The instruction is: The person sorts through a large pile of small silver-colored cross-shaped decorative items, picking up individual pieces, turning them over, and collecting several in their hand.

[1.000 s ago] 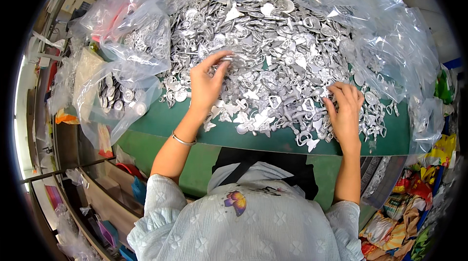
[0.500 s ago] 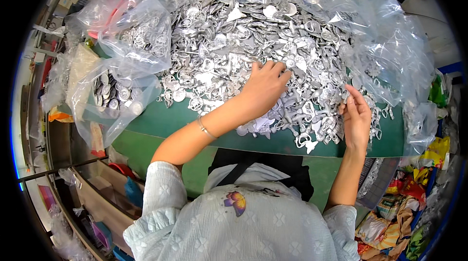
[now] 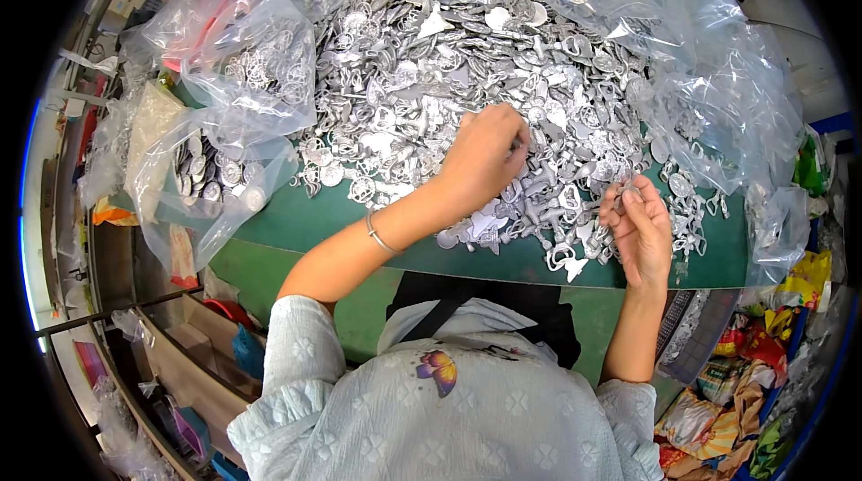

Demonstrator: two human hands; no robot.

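A large heap of silver-grey metal charms [image 3: 404, 77], in round, wheel and figure shapes, covers the green tabletop [image 3: 323, 216]. Over its middle, my left hand [image 3: 489, 149] is closed, knuckles up and fingers curled down; whatever they grip is hidden. My right hand [image 3: 642, 229] is turned palm up at the heap's near right side. Its thumb and fingertips pinch a small silver metal charm [image 3: 629, 187], mostly covered by the fingers. Loose charms [image 3: 566, 252] lie between my hands along the near edge of the heap.
Clear plastic sheeting [image 3: 727, 95] surrounds the heap at the back and right. On the left, an open clear bag [image 3: 256, 153] holds round metal discs [image 3: 211, 171]. Below the table stand a brown drawer [image 3: 193, 346] at left and a grey crate [image 3: 696, 337] with colourful packets [image 3: 705, 418] at right.
My right hand has drawn down and toward me from the heap's right side, turning palm up with a charm in its fingertips. My left hand's fingers have curled in, staying in nearly the same place.
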